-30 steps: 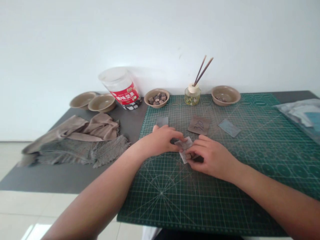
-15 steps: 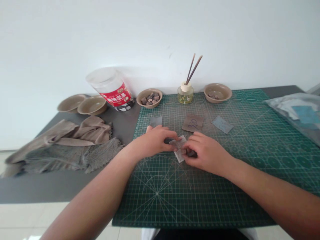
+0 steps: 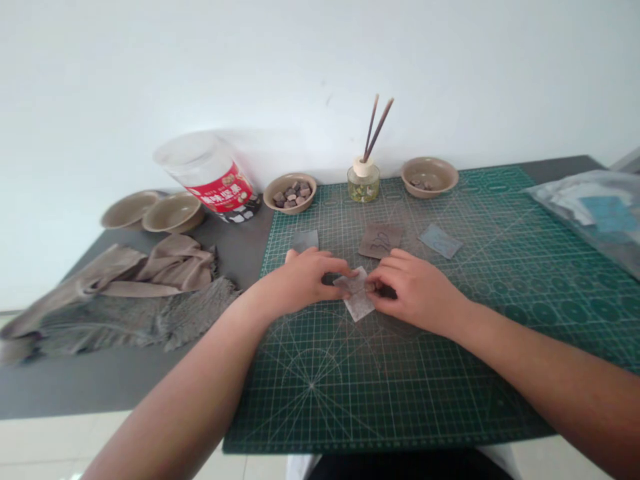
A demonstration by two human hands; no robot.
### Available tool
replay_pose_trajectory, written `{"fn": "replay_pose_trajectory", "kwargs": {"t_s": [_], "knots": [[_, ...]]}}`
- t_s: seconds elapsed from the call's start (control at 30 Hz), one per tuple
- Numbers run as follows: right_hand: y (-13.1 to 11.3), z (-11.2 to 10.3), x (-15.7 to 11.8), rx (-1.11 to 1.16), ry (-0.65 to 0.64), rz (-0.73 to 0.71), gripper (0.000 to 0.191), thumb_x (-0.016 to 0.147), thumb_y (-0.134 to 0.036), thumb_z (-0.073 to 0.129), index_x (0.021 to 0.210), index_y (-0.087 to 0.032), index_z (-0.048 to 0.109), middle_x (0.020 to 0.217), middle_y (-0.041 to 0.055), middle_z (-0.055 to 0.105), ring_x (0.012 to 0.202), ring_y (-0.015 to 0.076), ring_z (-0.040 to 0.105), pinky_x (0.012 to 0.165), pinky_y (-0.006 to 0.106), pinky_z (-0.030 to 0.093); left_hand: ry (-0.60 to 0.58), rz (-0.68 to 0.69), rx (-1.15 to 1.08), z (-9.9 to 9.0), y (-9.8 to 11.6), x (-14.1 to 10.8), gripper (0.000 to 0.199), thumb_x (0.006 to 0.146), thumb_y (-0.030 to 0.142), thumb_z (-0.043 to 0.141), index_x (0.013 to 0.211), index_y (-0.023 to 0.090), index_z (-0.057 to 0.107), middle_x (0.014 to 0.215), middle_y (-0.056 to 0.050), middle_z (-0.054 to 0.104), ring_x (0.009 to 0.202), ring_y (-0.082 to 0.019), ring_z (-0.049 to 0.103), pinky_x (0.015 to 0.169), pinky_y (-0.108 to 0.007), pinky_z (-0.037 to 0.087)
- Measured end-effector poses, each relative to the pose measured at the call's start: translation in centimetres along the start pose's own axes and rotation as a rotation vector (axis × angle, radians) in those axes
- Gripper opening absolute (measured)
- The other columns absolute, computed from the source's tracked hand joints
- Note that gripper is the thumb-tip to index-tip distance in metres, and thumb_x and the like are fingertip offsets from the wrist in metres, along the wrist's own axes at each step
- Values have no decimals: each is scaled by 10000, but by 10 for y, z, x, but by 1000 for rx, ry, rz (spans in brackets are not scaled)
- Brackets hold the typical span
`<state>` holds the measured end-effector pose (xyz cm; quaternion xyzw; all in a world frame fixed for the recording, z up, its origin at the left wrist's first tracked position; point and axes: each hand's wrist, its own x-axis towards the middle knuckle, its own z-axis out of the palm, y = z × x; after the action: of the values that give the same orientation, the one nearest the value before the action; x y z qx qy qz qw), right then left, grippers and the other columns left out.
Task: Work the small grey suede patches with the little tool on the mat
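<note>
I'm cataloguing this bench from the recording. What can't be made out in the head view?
Dark piece: the fingers of the right hand hide most of it, so its shape is unclear.
Brown square: its marks are too blurred to read.
Plastic bag: the right edge of the view cuts it off, and its contents are unclear.

Left hand point(image 3: 303, 283), right hand point(image 3: 417, 293) flank sandpaper point(image 3: 357, 308) on mat point(image 3: 400, 407).
</note>
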<state>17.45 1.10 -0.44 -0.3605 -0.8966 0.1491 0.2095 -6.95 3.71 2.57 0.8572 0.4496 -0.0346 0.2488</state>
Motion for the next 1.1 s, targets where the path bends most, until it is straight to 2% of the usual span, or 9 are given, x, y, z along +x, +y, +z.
{"fn": "replay_pose_trajectory", "kwargs": {"t_s": [0.07,0.2,0.33,0.47,0.57,0.77,0.9,1.0,1.1], "knots": [[0,0,0,6,-29,-35,85,900,-236,655,928,-182,714,848,56,700,868,222,579,827,369,471,2,-7,6,0,0,0,370,898,530,630,1225,361,674,1100,-23,688,1128,-300,524,882,-392,284],[-1,-1,-3,-3,-7,13,53,864,-223,678,894,-183,699,821,43,690,855,222,571,798,361,469,-12,-21,7,-1,2,0,357,901,524,637,1225,377,671,1111,-6,686,1132,-292,526,865,-381,274],[-4,3,-2,35,-28,-68,37,869,-222,678,888,-192,688,860,42,697,860,215,569,819,360,466,-5,-13,13,-1,1,0,361,898,529,641,1226,382,667,1103,3,686,1118,-282,530,856,-375,271],[-7,5,2,-16,1,-10,66,880,-240,672,855,-178,668,853,60,693,891,232,574,820,370,459,3,1,9,0,0,0,338,900,521,642,1207,382,672,1103,7,688,1121,-280,532,840,-373,266],[-8,5,3,21,-39,-78,60,876,-236,682,884,-177,677,882,53,698,886,218,576,832,358,458,5,-3,15,0,0,1,321,901,507,644,1192,375,677,1100,5,688,1119,-283,533,825,-374,262],[-12,5,0,-54,-28,-9,69,856,-240,700,863,-174,683,840,53,684,867,231,564,814,368,457,20,-5,14,2,-2,1,313,890,497,658,1181,383,678,1086,6,691,1101,-294,534,821,-378,260],[-13,8,2,-75,5,-23,145,946,-287,626,922,-168,704,900,73,704,902,243,569,856,392,460,33,15,24,4,-3,2,264,893,490,650,1122,365,688,1013,0,678,1043,-282,540,807,-380,268],[-11,7,7,-8,98,69,132,936,-278,661,990,-167,708,911,66,714,922,240,585,902,400,456,81,44,67,4,0,3,253,865,504,675,1054,337,697,927,-9,637,988,-272,531,793,-380,279],[-10,2,7,182,168,103,106,907,-266,708,980,-189,708,905,26,729,900,204,606,899,369,459,228,108,68,1,6,1,230,853,409,694,1056,302,672,965,-17,615,999,-261,524,819,-388,310]]}}
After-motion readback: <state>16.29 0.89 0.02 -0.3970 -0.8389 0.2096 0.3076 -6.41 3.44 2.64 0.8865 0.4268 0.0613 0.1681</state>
